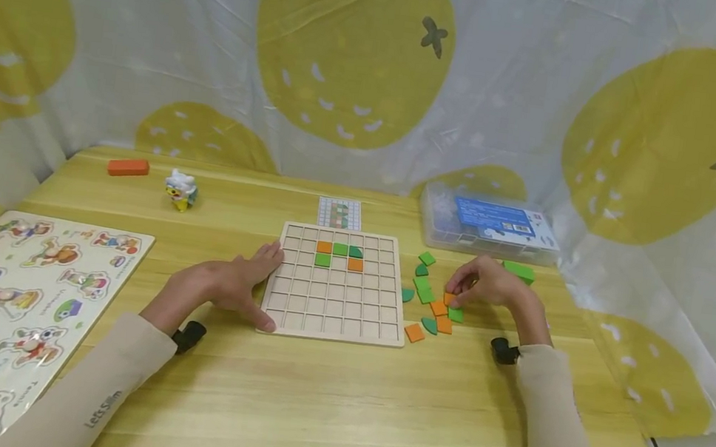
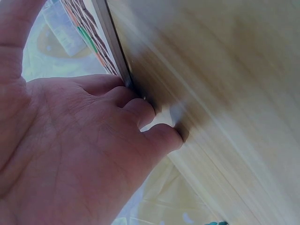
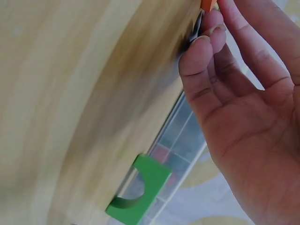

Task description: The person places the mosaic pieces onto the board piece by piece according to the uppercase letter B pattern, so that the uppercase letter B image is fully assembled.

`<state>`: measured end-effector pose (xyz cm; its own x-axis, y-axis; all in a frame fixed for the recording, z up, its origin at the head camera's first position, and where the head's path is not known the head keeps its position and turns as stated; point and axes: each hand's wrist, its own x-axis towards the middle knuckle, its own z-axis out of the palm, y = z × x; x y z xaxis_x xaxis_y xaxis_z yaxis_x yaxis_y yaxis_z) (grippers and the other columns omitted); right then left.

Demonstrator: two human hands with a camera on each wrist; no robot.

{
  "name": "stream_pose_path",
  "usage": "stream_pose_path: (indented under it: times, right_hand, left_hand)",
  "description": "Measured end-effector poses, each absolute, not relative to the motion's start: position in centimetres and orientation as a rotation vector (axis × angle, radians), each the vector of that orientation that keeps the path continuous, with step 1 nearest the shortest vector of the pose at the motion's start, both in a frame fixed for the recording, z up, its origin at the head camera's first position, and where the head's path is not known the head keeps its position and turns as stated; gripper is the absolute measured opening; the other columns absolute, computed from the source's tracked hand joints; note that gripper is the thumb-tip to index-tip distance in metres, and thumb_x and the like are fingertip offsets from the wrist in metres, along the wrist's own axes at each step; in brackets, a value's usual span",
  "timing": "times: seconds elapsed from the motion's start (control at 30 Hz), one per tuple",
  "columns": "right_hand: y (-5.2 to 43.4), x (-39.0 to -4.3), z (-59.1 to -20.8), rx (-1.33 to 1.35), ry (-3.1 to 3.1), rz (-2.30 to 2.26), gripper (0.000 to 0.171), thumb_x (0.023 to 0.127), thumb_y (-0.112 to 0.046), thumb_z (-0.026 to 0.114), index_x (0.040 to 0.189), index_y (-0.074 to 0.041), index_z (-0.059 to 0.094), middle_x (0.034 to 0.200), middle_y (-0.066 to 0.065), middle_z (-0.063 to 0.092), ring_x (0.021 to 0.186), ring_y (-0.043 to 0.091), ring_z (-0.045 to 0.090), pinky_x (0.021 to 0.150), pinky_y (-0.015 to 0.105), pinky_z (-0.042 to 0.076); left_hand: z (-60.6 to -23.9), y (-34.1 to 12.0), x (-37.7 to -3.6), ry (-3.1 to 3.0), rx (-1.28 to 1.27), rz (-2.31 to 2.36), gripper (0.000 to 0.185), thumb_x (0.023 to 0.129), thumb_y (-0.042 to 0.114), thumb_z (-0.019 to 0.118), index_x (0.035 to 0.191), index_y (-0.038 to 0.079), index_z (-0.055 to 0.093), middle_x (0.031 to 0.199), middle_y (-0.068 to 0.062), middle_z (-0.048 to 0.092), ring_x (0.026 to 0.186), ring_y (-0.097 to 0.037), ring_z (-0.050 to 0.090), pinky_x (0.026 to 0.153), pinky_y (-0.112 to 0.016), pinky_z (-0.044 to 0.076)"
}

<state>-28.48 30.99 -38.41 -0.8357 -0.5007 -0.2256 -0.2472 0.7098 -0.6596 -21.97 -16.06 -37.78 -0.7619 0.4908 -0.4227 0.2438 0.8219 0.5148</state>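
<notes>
A wooden grid board [image 1: 334, 310] lies flat mid-table, with a few orange and green tiles [image 1: 339, 254] set in its upper rows. My left hand [image 1: 257, 282] rests on the table with relaxed fingers against the board's left edge [image 2: 115, 47], the thumb near its front corner. To the right of the board lie several loose green and orange tiles [image 1: 427, 299]. There my right hand [image 1: 464, 290] pinches a small orange tile [image 1: 449, 299] at its fingertips [image 3: 206, 37]; only a corner of the orange tile [image 3: 209, 3] shows in the right wrist view.
A clear plastic box [image 1: 488, 225] with a blue label stands behind the right hand, a green arch piece [image 3: 140, 187] beside it. A pattern card [image 1: 340, 214], a small toy figure [image 1: 181, 190] and an orange block [image 1: 128, 167] sit farther back. A picture puzzle board [image 1: 6, 300] lies at the left.
</notes>
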Motion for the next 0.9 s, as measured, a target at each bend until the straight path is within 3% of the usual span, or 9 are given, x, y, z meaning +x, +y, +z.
stream_pose_path:
  times: [0.23,0.5,0.73,0.9]
  right_hand:
    - [30.6,-28.3,-38.2,-0.579,2.528,-0.815,0.017,0.085,-0.005,0.092,0.095,0.0,0.079,0.087,0.004,0.075,0.08,0.019,0.064,0.071,0.025,0.055]
    - [29.2,-28.5,-38.0,-0.649,2.53,-0.966,0.009,0.092,-0.002,0.085,0.095,0.002,0.078,0.086,0.009,0.075,0.075,0.021,0.065,0.069,0.028,0.058]
    - [20.8,-28.6,-36.3,-0.711,2.404,-1.166,0.01,0.1,-0.004,0.077,0.106,0.002,0.081,0.091,0.011,0.08,0.081,0.034,0.074,0.08,0.048,0.065]
    - [14.4,-29.0,-36.4,-0.764,2.293,-1.249,0.01,0.1,0.0,0.076,0.105,0.004,0.082,0.093,0.013,0.081,0.085,0.039,0.076,0.084,0.052,0.066]
  left_hand:
    - [-37.7,-15.9,-21.9,2.446,0.549,0.598,0.135,0.085,0.048,0.092,0.17,-0.004,0.001,0.178,-0.024,-0.015,0.164,-0.048,-0.008,0.129,-0.07,0.006]
    - [-37.7,-15.9,-21.9,2.445,0.551,0.591,0.134,0.085,0.047,0.092,0.17,-0.005,0.001,0.178,-0.025,-0.014,0.164,-0.048,-0.008,0.129,-0.07,0.006]
    - [-37.6,-15.9,-21.9,2.45,0.547,0.585,0.135,0.085,0.047,0.092,0.17,-0.005,0.001,0.178,-0.025,-0.014,0.165,-0.046,-0.008,0.13,-0.069,0.006]
    - [-37.8,-15.8,-21.9,2.445,0.552,0.595,0.134,0.086,0.046,0.092,0.17,-0.006,0.001,0.178,-0.024,-0.015,0.165,-0.043,-0.009,0.13,-0.068,0.004]
